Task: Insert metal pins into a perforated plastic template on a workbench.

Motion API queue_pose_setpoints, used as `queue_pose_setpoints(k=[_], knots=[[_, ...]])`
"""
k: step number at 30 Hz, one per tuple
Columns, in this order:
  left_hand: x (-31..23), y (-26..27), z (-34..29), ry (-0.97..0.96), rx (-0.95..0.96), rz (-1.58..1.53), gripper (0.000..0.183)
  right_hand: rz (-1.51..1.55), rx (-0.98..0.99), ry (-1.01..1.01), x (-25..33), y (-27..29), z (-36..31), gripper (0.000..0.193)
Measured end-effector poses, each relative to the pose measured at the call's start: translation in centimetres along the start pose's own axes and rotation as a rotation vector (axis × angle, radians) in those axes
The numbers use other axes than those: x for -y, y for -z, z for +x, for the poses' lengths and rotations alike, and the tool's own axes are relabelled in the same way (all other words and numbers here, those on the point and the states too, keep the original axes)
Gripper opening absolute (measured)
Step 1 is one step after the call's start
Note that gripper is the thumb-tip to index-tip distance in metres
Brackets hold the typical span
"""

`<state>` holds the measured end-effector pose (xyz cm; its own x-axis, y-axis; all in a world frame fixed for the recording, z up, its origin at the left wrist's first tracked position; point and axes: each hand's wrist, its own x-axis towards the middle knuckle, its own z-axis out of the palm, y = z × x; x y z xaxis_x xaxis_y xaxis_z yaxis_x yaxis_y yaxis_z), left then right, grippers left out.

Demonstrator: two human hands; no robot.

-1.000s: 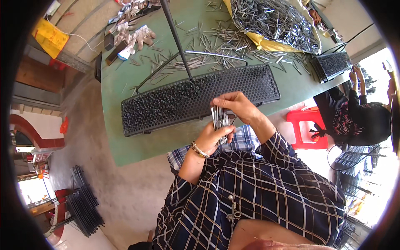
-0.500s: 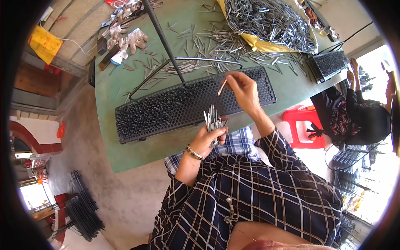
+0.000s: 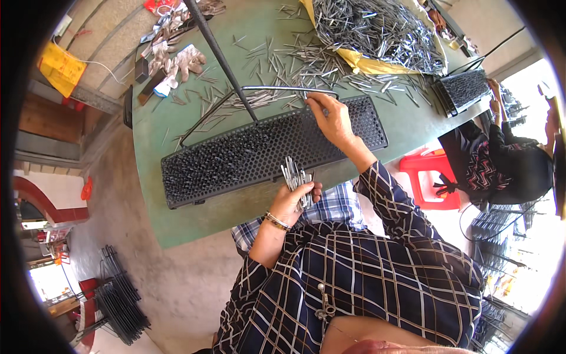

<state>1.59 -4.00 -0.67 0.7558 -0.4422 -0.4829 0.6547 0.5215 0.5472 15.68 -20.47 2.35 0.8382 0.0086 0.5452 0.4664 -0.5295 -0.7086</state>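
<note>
A long black perforated rack (image 3: 236,156) lies across the green table (image 3: 177,118), many of its holes filled with upright metal pins. My left hand (image 3: 298,197) is at the table's near edge, shut on a bundle of thin metal pins (image 3: 293,175) that stick up from the fist. My right hand (image 3: 331,118) reaches over the rack's far right part, fingertips pinched at its far edge; a single pin between them is too small to confirm. A bent metal rod (image 3: 283,89) lies just beyond the rack.
A big heap of loose metal pins (image 3: 377,29) lies on a yellow sheet at the far right, more scattered over the table. Work gloves (image 3: 180,62) lie far left. Another person (image 3: 501,159) sits at right by a second black rack (image 3: 463,88) and a red stool (image 3: 427,177).
My right hand left the pin bundle and moved out over the rack to its far edge. My left hand stayed near the table edge with the bundle.
</note>
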Motion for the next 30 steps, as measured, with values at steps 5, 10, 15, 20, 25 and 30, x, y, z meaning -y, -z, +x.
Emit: queue_pose_setpoints(k=[5, 10, 15, 20, 25, 30], knots=[[-0.5, -0.1, -0.2, 0.011, -0.002, 0.033, 0.022, -0.023, 0.019, -0.003, -0.3, -0.1, -0.2, 0.016], [-0.6, -0.3, -0.4, 0.035, 0.026, 0.025, 0.031, -0.024, 0.086, -0.018, -0.4, 0.0, -0.7, 0.014], [-0.9, -0.5, -0.2, 0.013, 0.067, 0.159, 0.036, -0.196, 0.123, 0.226, -1.1, 0.0, -0.7, 0.013], [-1.3, -0.3, -0.2, -0.017, 0.090, 0.221, 0.040, -0.148, 0.138, 0.142, 0.4, 0.7, -0.3, 0.020], [-1.5, -0.7, -0.2, -0.040, 0.125, 0.210, 0.040, 0.342, 0.760, -0.206, 3.5, 2.9, -1.3, 0.027], [-1.5, -1.4, -0.2, -0.056, 0.149, 0.236, 0.037, 0.517, 0.816, -0.477, 3.1, 2.6, -3.0, 0.023]])
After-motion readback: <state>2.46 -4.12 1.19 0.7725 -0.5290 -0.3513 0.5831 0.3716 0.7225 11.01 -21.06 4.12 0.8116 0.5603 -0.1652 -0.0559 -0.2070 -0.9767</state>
